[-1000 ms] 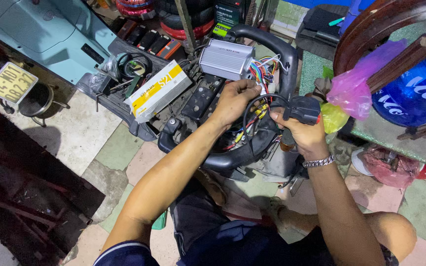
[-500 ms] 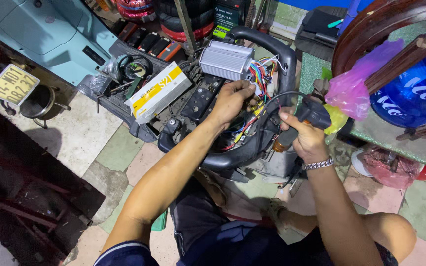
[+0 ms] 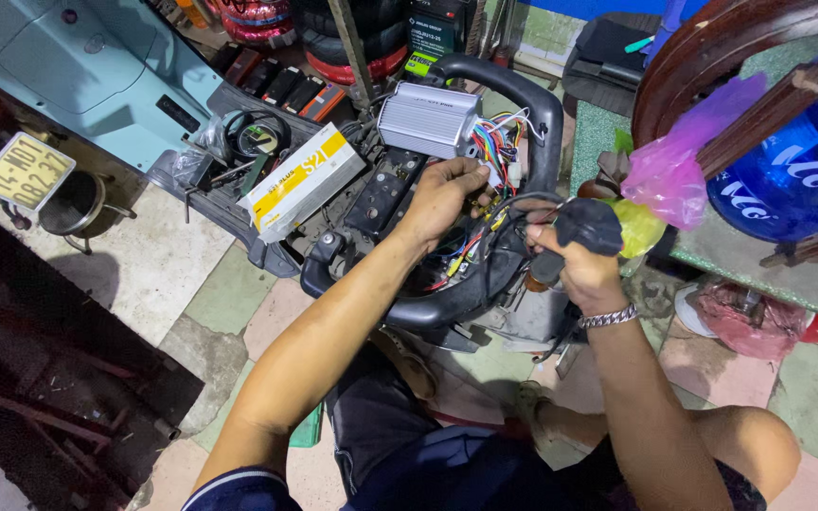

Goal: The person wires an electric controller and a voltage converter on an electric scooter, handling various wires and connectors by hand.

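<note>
Between two hands [image 3: 442, 194] [image 3: 584, 265], one controller [image 3: 428, 118].

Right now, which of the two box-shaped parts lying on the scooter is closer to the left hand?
The ribbed silver controller box, with coloured wires at its end, just above the left hand. The white and yellow carton lies farther left.

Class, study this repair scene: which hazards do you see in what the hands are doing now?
The left hand digs among bundled coloured wires beside the silver controller box; a tug might loosen a connector. The right hand grips a black tool close to those wires, so a slip may nick insulation.
</note>
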